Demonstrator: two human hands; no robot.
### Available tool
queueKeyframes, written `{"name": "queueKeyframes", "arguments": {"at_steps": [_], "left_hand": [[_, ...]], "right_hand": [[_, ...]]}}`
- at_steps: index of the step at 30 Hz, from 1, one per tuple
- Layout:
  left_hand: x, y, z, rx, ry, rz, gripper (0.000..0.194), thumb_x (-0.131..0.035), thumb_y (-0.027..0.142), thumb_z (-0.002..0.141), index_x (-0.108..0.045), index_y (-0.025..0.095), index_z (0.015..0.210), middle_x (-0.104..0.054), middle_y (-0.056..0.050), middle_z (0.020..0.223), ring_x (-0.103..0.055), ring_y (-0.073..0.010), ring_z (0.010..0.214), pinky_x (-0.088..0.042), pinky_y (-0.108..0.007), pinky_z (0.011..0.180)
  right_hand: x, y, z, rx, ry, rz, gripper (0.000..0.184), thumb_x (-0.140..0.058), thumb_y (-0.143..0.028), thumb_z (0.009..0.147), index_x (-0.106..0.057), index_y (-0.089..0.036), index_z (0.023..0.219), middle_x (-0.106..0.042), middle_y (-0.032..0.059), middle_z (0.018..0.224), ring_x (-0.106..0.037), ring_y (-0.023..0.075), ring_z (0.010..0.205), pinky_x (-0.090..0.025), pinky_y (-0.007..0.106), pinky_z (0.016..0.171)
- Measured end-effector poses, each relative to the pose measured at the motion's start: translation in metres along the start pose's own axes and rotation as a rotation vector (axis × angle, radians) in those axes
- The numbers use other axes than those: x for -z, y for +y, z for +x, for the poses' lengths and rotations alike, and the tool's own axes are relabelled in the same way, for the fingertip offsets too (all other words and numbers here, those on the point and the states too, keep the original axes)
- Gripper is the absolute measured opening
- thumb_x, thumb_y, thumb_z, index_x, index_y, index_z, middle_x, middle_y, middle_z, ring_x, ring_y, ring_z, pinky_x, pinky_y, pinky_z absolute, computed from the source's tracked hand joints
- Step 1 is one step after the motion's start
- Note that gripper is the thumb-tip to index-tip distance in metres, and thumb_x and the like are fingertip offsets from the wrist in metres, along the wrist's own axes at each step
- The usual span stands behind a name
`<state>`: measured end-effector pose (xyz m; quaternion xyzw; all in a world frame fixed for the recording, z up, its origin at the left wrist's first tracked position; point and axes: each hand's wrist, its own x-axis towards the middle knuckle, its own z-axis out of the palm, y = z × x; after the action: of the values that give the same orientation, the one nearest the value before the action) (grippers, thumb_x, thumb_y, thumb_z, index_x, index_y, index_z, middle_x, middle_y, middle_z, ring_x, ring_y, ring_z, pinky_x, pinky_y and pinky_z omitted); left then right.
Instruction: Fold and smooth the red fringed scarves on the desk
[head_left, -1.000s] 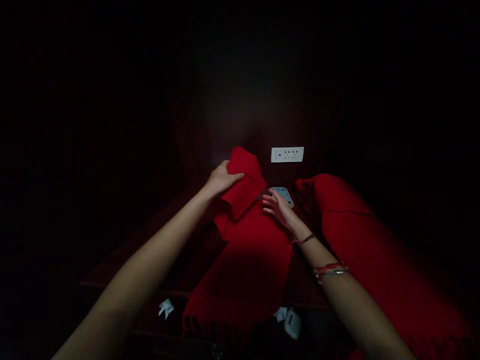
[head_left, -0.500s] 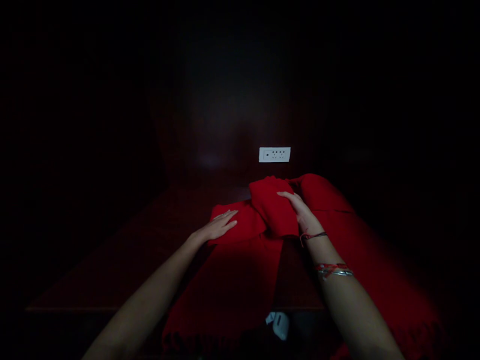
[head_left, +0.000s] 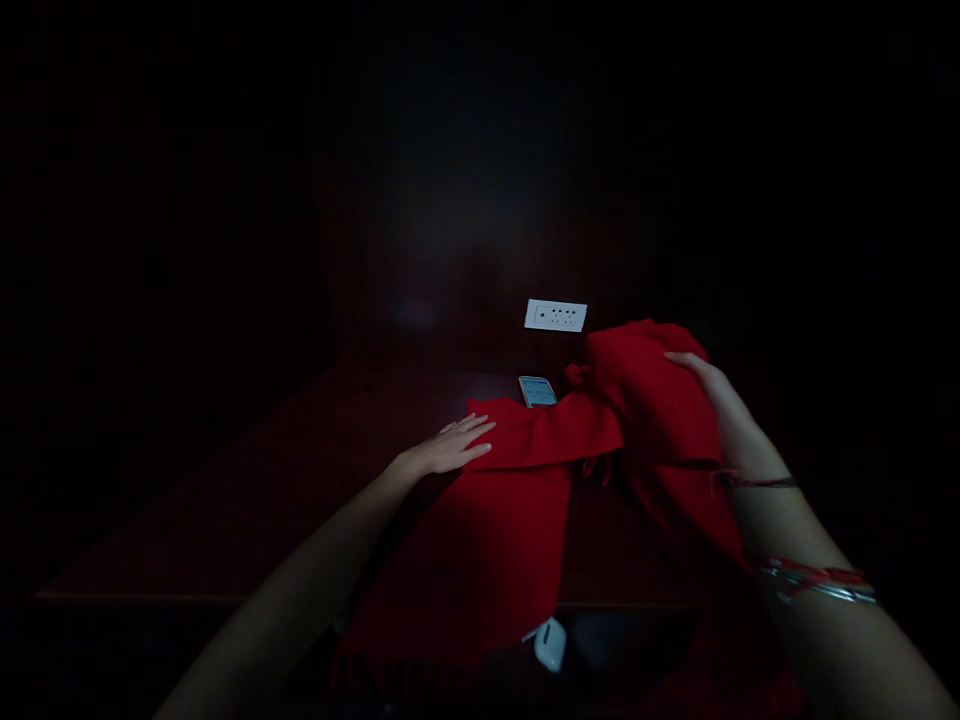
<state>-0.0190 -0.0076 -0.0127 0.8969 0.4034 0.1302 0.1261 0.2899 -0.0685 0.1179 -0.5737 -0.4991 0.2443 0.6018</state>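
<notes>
A red fringed scarf [head_left: 506, 530] lies over the dark table, its near end hanging past the front edge. My left hand [head_left: 454, 447] rests flat on a folded corner of it, fingers stretched out. At the right, my right hand [head_left: 726, 405] grips a bunched, folded part of the scarf, thumb on top and the other fingers hidden behind the cloth. A strip of scarf runs between the two hands. More red cloth [head_left: 694, 515] lies beneath the raised bunch; where one piece ends and the other begins is unclear.
Behind the scarf lies a phone [head_left: 537, 391] with its screen lit. A white socket plate [head_left: 556, 316] is on the back wall. Below the front edge of the table [head_left: 225, 510] sits a small white rounded case [head_left: 550, 645]. The surroundings are very dark.
My left hand has let go of its raised fold and now presses flat on the scarf. My right hand has taken hold of the folded part and carried it rightward over the other red cloth.
</notes>
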Motion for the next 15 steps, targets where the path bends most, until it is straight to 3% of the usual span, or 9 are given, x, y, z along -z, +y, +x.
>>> {"name": "queueKeyframes", "arguments": {"at_steps": [3, 9, 15], "left_hand": [[-0.004, -0.003, 0.001, -0.029, -0.054, 0.016, 0.053, -0.017, 0.054, 0.079, -0.026, 0.030, 0.125, -0.019, 0.001, 0.135, -0.011, -0.0172, 0.123, -0.010, -0.039, 0.097], [-0.001, -0.009, 0.003, -0.009, -0.003, 0.105, 0.049, -0.014, 0.051, 0.081, -0.042, 0.029, 0.115, -0.023, 0.002, 0.133, -0.013, -0.0179, 0.122, -0.010, -0.042, 0.096], [0.007, -0.013, 0.007, 0.122, -0.085, 0.164, 0.048, -0.039, 0.052, 0.071, -0.042, 0.028, 0.113, -0.028, 0.000, 0.131, -0.012, -0.0264, 0.122, -0.012, -0.052, 0.093]], "right_hand": [[0.008, 0.009, -0.005, -0.080, 0.029, -0.061, 0.029, -0.057, -0.030, 0.061, -0.057, -0.019, 0.088, -0.060, 0.0059, 0.090, -0.056, 0.0171, 0.079, -0.042, 0.033, 0.077], [0.013, 0.033, -0.007, -0.002, -0.041, -0.242, 0.031, -0.059, -0.028, 0.058, -0.057, -0.016, 0.087, -0.061, 0.0038, 0.080, -0.056, 0.0170, 0.073, -0.042, 0.033, 0.073], [0.005, 0.014, -0.003, 0.150, -0.035, -0.231, 0.031, -0.057, -0.033, 0.061, -0.057, -0.019, 0.089, -0.061, 0.0022, 0.083, -0.056, 0.0168, 0.075, -0.043, 0.029, 0.070]]}}
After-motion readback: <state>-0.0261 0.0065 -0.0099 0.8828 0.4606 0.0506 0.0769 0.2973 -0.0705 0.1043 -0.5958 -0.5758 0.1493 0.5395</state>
